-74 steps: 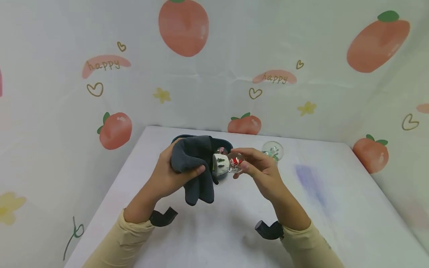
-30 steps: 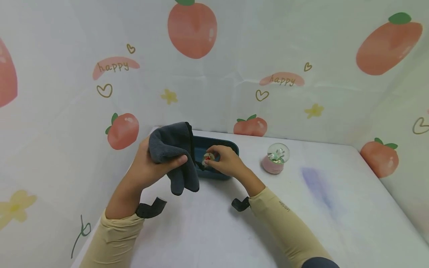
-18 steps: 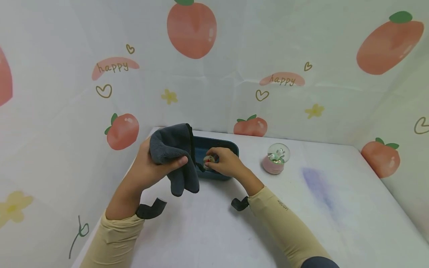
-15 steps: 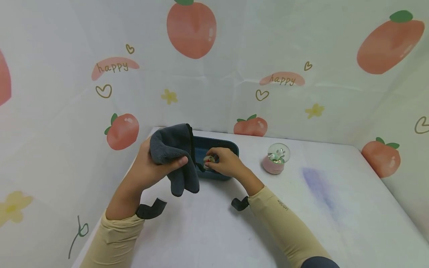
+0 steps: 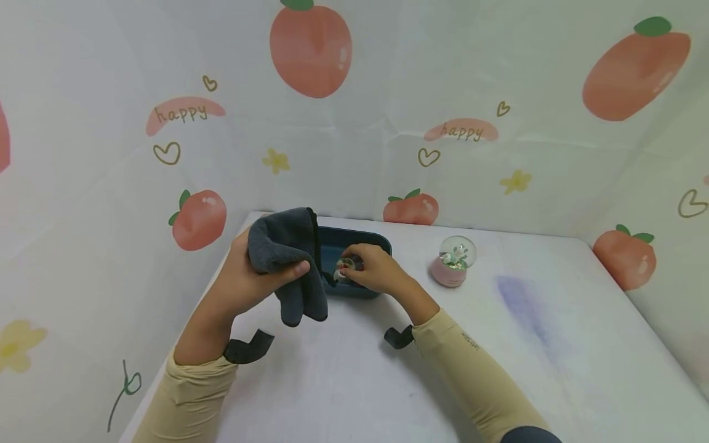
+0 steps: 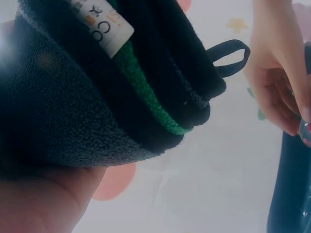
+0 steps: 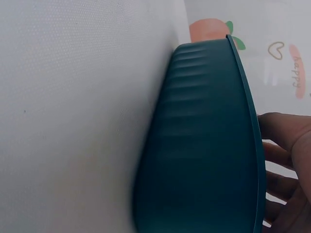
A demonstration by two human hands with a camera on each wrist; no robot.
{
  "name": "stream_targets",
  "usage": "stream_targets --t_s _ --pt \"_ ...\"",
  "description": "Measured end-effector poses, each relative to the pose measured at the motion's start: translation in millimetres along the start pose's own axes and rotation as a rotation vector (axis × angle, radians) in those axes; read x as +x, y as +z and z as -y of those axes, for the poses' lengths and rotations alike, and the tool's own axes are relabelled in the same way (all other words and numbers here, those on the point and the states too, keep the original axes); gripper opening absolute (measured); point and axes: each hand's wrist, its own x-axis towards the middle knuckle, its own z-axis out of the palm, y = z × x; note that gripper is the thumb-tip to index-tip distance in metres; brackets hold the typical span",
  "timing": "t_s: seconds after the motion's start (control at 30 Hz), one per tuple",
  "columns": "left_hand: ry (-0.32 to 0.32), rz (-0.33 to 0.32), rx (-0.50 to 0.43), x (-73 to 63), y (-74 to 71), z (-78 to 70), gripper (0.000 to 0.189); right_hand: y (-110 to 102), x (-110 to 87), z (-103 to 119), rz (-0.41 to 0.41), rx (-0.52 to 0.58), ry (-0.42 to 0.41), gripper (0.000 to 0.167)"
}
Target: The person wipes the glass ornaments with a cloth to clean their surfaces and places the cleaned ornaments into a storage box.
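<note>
In the head view my left hand (image 5: 246, 283) grips a folded dark grey towel (image 5: 285, 246) held up at the left front of a dark teal bin (image 5: 382, 290). The left wrist view shows the towel's green inner face, white label (image 6: 109, 31) and hanging loop (image 6: 233, 56). My right hand (image 5: 376, 269) reaches into the bin and holds a small snow globe (image 5: 340, 264) with red and white inside. Fingers and thumb partly cover the globe. Seen from the right wrist, the bin's outer wall (image 7: 209, 131) hides the globe, with my right fingers behind its rim.
A second snow globe (image 5: 454, 261) with a pink base stands to the right of the bin on the white tabletop (image 5: 365, 381). Behind the table hangs a white backdrop (image 5: 354, 147) printed with fruit. A purple smudge (image 5: 520, 307) marks the table at right.
The snow globe has gone from beside the towel, in front of the bin, down into it with my right hand. My left hand and towel shifted left. Lately the globe tilts slightly in my fingers.
</note>
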Motion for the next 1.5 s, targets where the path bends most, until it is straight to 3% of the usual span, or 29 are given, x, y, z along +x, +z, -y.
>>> stream_targets --t_s 0.53,0.77,0.9,1.2,1.37,1.5 --pt "-0.005 0.01 0.016 -1.2 0.3 2.0 0.056 -3.9 -7.0 -5.4 -0.023 0.039 -0.034 0.031" --pt "-0.02 -0.001 0.024 -2.0 0.4 2.8 0.058 -17.1 -21.2 -2.5 -0.073 0.04 -0.065 0.034" --pt "-0.012 -0.008 0.033 0.0 1.2 1.8 0.059 -29.9 -34.3 -4.8 -0.17 -0.013 -0.08 0.034" --pt "-0.004 0.005 0.018 2.7 3.1 -0.9 0.058 -66.4 -69.0 -24.4 -0.501 -0.062 -0.14 0.039" --pt "-0.017 0.018 0.03 2.8 4.2 -0.9 0.06 -85.3 -87.1 -47.6 -0.63 -0.05 -0.082 0.047" --pt "-0.036 0.028 0.035 2.5 5.0 -1.0 0.063 -95.0 -101.0 -64.1 -0.68 -0.015 -0.004 0.048"
